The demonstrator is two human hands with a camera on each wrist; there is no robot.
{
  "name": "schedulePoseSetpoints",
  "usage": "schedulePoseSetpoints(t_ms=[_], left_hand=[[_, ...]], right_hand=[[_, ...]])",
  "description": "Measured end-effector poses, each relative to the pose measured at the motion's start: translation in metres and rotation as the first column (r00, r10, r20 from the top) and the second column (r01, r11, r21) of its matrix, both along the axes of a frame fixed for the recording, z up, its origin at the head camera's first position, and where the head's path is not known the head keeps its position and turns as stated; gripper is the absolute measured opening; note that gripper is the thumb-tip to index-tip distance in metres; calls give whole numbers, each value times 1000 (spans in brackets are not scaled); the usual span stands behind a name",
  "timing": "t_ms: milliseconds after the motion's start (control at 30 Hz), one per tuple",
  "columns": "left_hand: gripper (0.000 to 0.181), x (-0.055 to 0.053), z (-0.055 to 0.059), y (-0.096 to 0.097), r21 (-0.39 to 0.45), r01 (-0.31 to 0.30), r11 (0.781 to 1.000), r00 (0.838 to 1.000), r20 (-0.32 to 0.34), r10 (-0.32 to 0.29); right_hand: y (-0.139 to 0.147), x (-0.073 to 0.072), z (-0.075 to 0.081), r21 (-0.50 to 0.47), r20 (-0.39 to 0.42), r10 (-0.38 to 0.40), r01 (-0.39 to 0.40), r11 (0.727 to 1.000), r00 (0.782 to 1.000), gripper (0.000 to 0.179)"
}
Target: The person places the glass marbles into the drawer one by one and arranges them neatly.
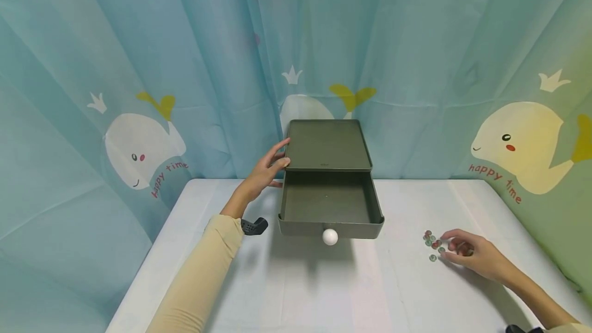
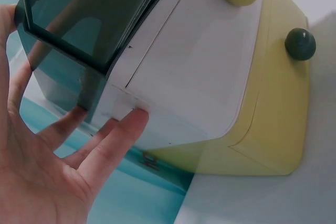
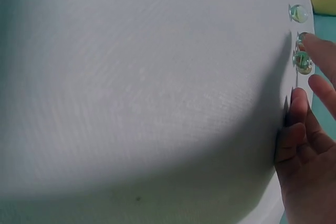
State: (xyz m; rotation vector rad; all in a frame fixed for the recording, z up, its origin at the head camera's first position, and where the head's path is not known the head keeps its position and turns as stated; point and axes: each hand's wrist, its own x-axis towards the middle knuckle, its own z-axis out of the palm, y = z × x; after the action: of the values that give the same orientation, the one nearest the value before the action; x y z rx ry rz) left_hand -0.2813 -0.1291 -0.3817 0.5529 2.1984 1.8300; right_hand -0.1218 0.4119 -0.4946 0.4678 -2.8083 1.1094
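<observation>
A small drawer chest (image 1: 329, 145) with a dark green top stands on the table, its top drawer (image 1: 305, 228) pulled out and bare inside. My left hand (image 1: 261, 176) steadies its left side, thumb on the top edge. In the left wrist view, fairly straight fingers (image 2: 118, 142) touch the side panels. At the right, my right hand (image 1: 478, 256) hovers by a loose cluster of glass marbles (image 1: 429, 241). Thumb and forefinger are parted near them, while the other fingers curl in, apparently around marbles partly hidden in the palm. The right wrist view shows marbles (image 3: 302, 60) beside the fingertips.
Below the top drawer are a white drawer (image 2: 194, 61) with a yellow knob and a yellow drawer (image 2: 278, 98) with a dark green knob. A white round knob (image 1: 330, 237) juts from the pulled drawer. Whale-printed curtains (image 1: 222, 66) hang behind the white table (image 1: 333, 292).
</observation>
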Motion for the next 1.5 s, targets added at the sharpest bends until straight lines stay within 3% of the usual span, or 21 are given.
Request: schedulePoseSetpoints(t_ms=[533, 1067, 1500], left_hand=[[65, 0, -2, -1, -2, 0, 1000, 1000, -16, 0], [62, 0, -3, -2, -8, -4, 1000, 1000, -4, 4], [62, 1, -1, 0, -10, 0, 1000, 1000, -6, 0]], right_hand=[[-8, 0, -1, 68, 0, -65, 65, 996, 998, 16], [-7, 0, -5, 67, -10, -42, 43, 997, 999, 15], [-8, 1, -1, 80, 12, -68, 67, 995, 998, 14]])
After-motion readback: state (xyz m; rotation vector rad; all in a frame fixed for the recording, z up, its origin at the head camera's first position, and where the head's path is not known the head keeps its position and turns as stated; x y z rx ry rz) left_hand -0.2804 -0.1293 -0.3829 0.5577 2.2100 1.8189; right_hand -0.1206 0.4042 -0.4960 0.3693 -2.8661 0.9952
